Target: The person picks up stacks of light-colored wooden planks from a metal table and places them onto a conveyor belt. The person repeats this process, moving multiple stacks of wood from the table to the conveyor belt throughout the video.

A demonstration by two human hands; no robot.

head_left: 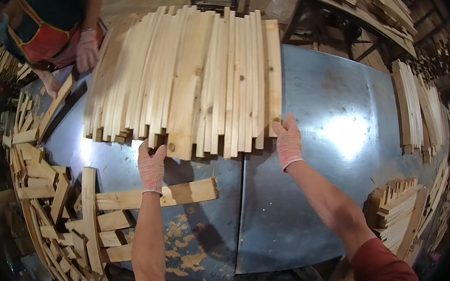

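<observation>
A wide layer of pale wooden strips [179, 79] lies side by side across the metal table, their near ends uneven. My left hand [152, 168], in a pinkish knit glove, is at the near ends left of the middle, thumb and forefinger closed about a few strips. My right hand [289, 143], gloved alike, grips the near corner of the rightmost board [273, 74], thumb at its end and forefinger along its outer side. The other fingers of both hands are partly hidden.
Across the table at the left, a person in a red-trimmed apron [44, 41] holds a short board [57, 107]. Loose wood pieces [47, 188] pile up at the left, near a flat board [186, 192]. Strip stacks [413, 110] line the right, and sawdust [186, 259] dots the metal table [283, 217].
</observation>
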